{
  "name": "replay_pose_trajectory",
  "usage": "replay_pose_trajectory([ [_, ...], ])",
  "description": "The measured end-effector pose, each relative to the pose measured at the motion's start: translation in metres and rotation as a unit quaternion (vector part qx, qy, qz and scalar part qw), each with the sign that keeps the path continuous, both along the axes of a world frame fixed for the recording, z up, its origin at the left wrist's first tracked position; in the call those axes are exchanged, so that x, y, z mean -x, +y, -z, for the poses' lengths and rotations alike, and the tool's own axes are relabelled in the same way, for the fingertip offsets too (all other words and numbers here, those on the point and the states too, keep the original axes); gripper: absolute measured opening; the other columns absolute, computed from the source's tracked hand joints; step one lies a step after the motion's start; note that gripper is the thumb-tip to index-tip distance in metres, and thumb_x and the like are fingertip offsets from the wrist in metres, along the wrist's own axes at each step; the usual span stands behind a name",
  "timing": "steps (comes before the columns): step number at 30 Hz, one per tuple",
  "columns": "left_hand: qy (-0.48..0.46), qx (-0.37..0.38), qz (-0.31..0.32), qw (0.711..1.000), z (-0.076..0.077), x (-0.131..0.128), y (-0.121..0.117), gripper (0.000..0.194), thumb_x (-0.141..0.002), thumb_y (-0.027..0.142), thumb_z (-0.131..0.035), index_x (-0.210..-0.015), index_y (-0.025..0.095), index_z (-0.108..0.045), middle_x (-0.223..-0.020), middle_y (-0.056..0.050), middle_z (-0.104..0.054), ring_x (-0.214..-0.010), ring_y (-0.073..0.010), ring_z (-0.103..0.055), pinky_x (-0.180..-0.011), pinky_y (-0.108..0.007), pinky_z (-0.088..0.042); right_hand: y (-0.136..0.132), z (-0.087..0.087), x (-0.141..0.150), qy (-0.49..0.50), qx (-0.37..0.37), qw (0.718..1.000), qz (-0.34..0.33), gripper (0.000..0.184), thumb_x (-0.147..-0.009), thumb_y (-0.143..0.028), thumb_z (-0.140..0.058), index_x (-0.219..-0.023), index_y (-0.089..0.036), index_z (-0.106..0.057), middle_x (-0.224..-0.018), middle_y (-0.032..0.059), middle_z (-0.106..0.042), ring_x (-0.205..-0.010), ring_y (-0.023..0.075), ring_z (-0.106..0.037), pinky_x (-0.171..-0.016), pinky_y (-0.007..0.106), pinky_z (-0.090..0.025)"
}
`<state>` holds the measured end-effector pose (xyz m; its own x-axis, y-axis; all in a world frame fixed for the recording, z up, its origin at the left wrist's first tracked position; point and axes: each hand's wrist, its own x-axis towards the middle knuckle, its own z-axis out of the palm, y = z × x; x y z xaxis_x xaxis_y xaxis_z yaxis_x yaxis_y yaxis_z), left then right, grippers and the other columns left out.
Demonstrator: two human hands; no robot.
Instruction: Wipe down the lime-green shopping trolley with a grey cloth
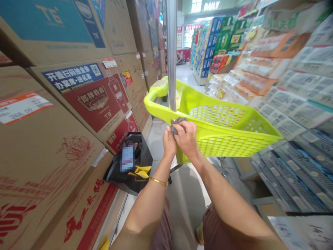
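A crumpled grey cloth [178, 121] is bunched against the outside of a lime-green plastic shopping cart basket [221, 131], just below the foot of an upright metal pole [171, 52]. My right hand [188, 136] is closed on the cloth, fingers curled over its front. Close beside it, my left hand [169, 141] is also closed, with its fingertips at the cloth's lower left edge; its fingers are partly hidden. The basket's looped handle [156, 91] sits left of the pole.
Stacked cardboard cartons [88, 100] with price tags wall the left side. A black bag [132, 173] with a phone-like screen [127, 158] on top stands by them. Shelves of packaged goods [293, 83] line the right. A tiled aisle [186, 71] runs ahead between them.
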<state>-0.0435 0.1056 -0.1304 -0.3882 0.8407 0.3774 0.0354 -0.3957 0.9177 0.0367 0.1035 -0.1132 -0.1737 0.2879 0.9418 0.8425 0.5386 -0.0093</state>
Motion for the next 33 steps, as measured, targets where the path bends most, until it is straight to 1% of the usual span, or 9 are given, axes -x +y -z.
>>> replay_pose_trajectory([
  [5, 0.011, 0.024, 0.016, 1.000, 0.004, 0.000, 0.003, 0.041, -0.089, 0.050, -0.036, -0.075, 0.016, -0.056, -0.072, -0.003, -0.060, -0.074, -0.0147, -0.055, -0.070, -0.026, -0.045, 0.007, 0.004, 0.003, 0.011, 0.015, 1.000, -0.001, 0.018, -0.084, -0.023, -0.054, -0.101, -0.022, -0.062, -0.103, 0.0081, -0.054, -0.099, 0.0196, -0.043, -0.092, 0.037, -0.040],
  [10, -0.006, 0.033, 0.025, 0.999, 0.002, 0.000, 0.007, 0.048, -0.086, 0.058, -0.036, -0.068, 0.017, -0.053, -0.064, 0.000, -0.056, -0.065, -0.0124, -0.052, -0.062, -0.023, -0.044, 0.011, 0.028, -0.005, -0.022, 0.037, 0.999, -0.016, 0.016, -0.085, -0.024, -0.053, -0.097, -0.020, -0.063, -0.096, 0.0078, -0.056, -0.094, 0.0186, -0.044, -0.088, 0.036, -0.042],
  [14, -0.007, 0.040, 0.031, 0.999, 0.003, 0.000, 0.010, 0.055, -0.083, 0.065, -0.035, -0.070, 0.016, -0.053, -0.063, 0.001, -0.053, -0.062, -0.0109, -0.049, -0.058, -0.022, -0.041, 0.008, 0.049, -0.015, -0.067, 0.062, 0.995, -0.028, 0.017, -0.084, -0.019, -0.053, -0.097, -0.019, -0.064, -0.097, 0.0081, -0.058, -0.098, 0.0188, -0.044, -0.087, 0.034, -0.043],
  [16, -0.009, 0.040, 0.031, 0.999, 0.004, 0.000, 0.010, 0.056, -0.082, 0.067, -0.035, -0.071, 0.016, -0.054, -0.063, 0.001, -0.053, -0.061, -0.0106, -0.048, -0.057, -0.022, -0.040, 0.005, 0.055, -0.019, -0.099, 0.058, 0.993, -0.017, 0.018, -0.084, -0.017, -0.052, -0.096, -0.020, -0.065, -0.097, 0.0070, -0.058, -0.099, 0.0187, -0.044, -0.085, 0.033, -0.044],
  [20, -0.045, 0.034, 0.055, 0.997, 0.004, -0.001, 0.011, 0.054, -0.082, 0.066, -0.037, -0.074, 0.015, -0.055, -0.067, 0.000, -0.056, -0.064, -0.0109, -0.050, -0.061, -0.022, -0.042, 0.003, 0.046, -0.020, -0.120, 0.035, 0.992, -0.010, 0.017, -0.083, -0.016, -0.054, -0.095, -0.020, -0.065, -0.095, 0.0064, -0.059, -0.098, 0.0186, -0.044, -0.084, 0.031, -0.044],
  [25, -0.058, 0.020, 0.049, 0.997, 0.004, -0.002, 0.011, 0.051, -0.080, 0.064, -0.042, -0.073, 0.015, -0.056, -0.069, -0.001, -0.058, -0.067, -0.0123, -0.052, -0.064, -0.024, -0.044, 0.010, 0.015, -0.011, -0.038, 0.035, 0.998, -0.024, 0.018, -0.084, -0.020, -0.053, -0.100, -0.022, -0.063, -0.098, 0.0068, -0.056, -0.095, 0.0178, -0.045, -0.088, 0.034, -0.040],
  [27, -0.048, 0.022, 0.041, 0.998, 0.003, -0.002, 0.010, 0.050, -0.081, 0.061, -0.042, -0.071, 0.015, -0.056, -0.068, -0.002, -0.058, -0.068, -0.0127, -0.052, -0.063, -0.024, -0.044, 0.012, 0.007, -0.008, -0.014, 0.032, 0.999, -0.029, 0.019, -0.084, -0.021, -0.053, -0.101, -0.022, -0.062, -0.099, 0.0067, -0.055, -0.093, 0.0174, -0.047, -0.088, 0.035, -0.039],
  [30, -0.042, 0.027, 0.036, 0.998, 0.003, -0.002, 0.009, 0.048, -0.083, 0.059, -0.041, -0.068, 0.016, -0.054, -0.065, -0.001, -0.056, -0.065, -0.0120, -0.050, -0.062, -0.023, -0.043, 0.011, 0.008, -0.004, 0.002, 0.029, 0.999, -0.019, 0.020, -0.083, -0.021, -0.055, -0.102, -0.023, -0.061, -0.099, 0.0069, -0.054, -0.095, 0.0184, -0.046, -0.089, 0.036, -0.040],
  [33, -0.045, 0.032, 0.042, 0.998, 0.005, -0.001, 0.010, 0.048, -0.084, 0.058, -0.040, -0.065, 0.016, -0.051, -0.062, 0.001, -0.054, -0.061, -0.0104, -0.048, -0.060, -0.022, -0.041, 0.010, 0.019, -0.004, -0.003, 0.024, 1.000, -0.016, 0.019, -0.082, -0.020, -0.056, -0.100, -0.023, -0.061, -0.097, 0.0072, -0.053, -0.097, 0.0195, -0.044, -0.088, 0.037, -0.041],
])
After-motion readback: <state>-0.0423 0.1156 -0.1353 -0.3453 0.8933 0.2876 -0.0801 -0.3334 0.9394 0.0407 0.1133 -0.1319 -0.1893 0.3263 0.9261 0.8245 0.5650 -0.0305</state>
